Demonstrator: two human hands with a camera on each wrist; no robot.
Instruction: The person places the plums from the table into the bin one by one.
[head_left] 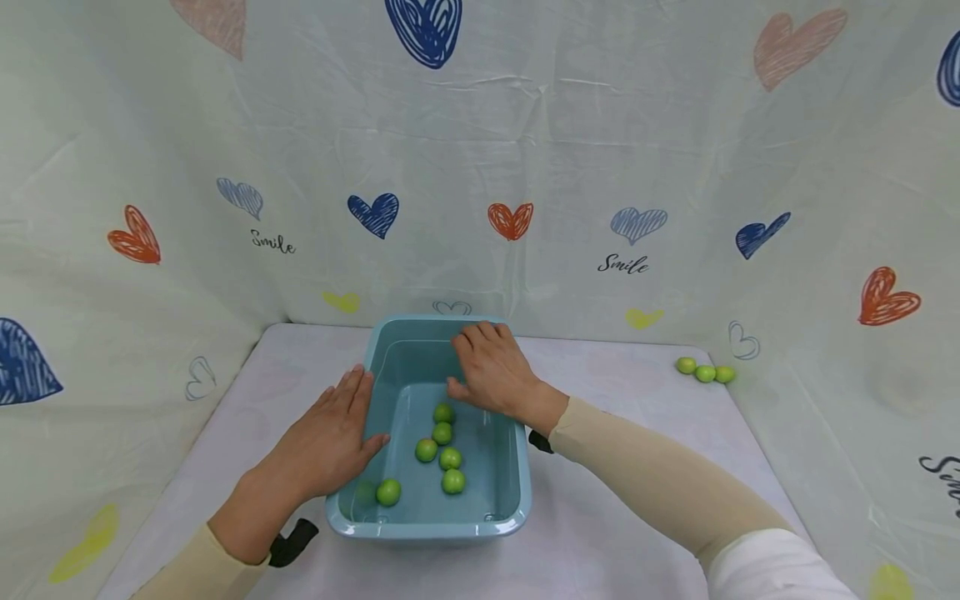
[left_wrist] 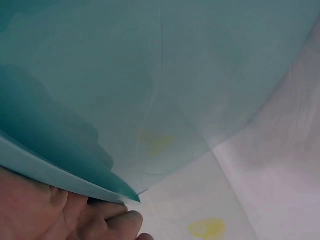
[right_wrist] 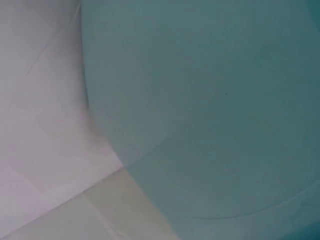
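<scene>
A light blue plastic basin [head_left: 431, 531] stands in the middle of the table with several small round green fruits [head_left: 450, 458] on its floor. My left hand [head_left: 330, 437] holds its left rim, the thumb over the inside and the fingers along the outside. In the left wrist view, fingers [left_wrist: 115, 220] show beneath the basin's rim [left_wrist: 60, 182]. At the far right corner, my right hand [head_left: 498, 371] grips the rim with bent fingers, its thumb pointing into the basin. The right wrist view shows the basin's wall [right_wrist: 200, 110], with the hand out of sight.
Three more green fruits [head_left: 705, 372] lie at the table's far right corner. A pale cloth covers the table [head_left: 600, 375]. Behind and at the sides hangs a white curtain [head_left: 570, 167] printed with hearts.
</scene>
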